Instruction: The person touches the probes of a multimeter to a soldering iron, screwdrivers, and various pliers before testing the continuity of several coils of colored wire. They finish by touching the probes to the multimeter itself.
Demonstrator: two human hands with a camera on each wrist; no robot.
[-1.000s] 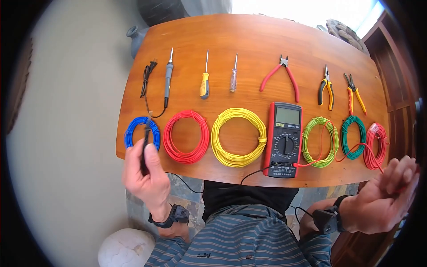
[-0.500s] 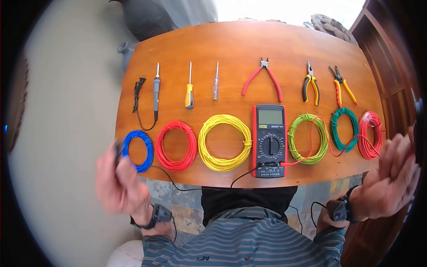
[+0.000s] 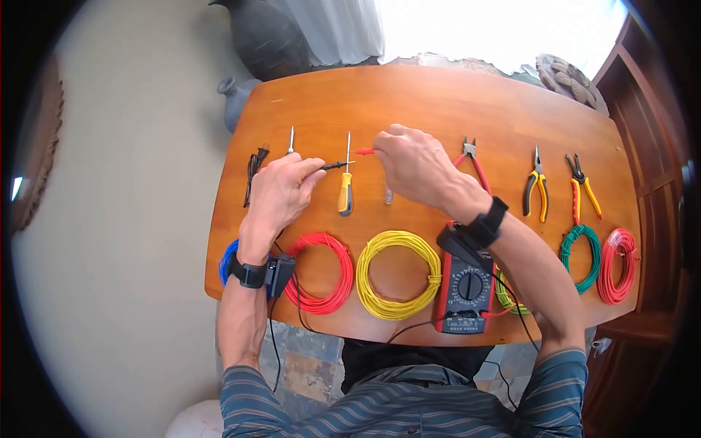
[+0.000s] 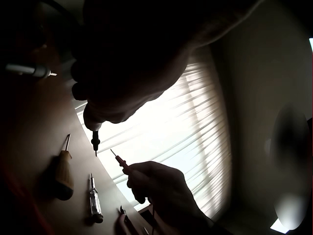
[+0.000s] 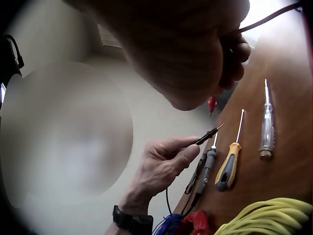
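My left hand (image 3: 283,188) pinches a black test probe (image 3: 334,166), its metal tip pointing right. Facing it, my right hand (image 3: 420,162) holds a red test probe (image 3: 364,152) with the tip pointing left. Both tips hover close together above the shaft of a yellow-and-grey screwdriver (image 3: 345,197); in the left wrist view a small gap separates the black probe (image 4: 96,141) from the red probe (image 4: 119,159). The probes' leads run to a red-and-black multimeter (image 3: 467,288), partly covered by my right forearm. A clear-handled screwdriver (image 5: 266,132) lies under my right hand.
Along the front lie wire coils: blue (image 3: 226,266), red (image 3: 321,306), yellow (image 3: 398,310), green (image 3: 582,281) and others. Farther back are a soldering iron (image 5: 208,169), red-handled cutters (image 3: 478,168), long-nose pliers (image 3: 537,191) and wire strippers (image 3: 580,190). Vases stand behind the table (image 3: 438,87).
Both hands have come from the table's front left and right sides in over its middle. The black and red probe tips are now brought near each other. The tools and coils stay put.
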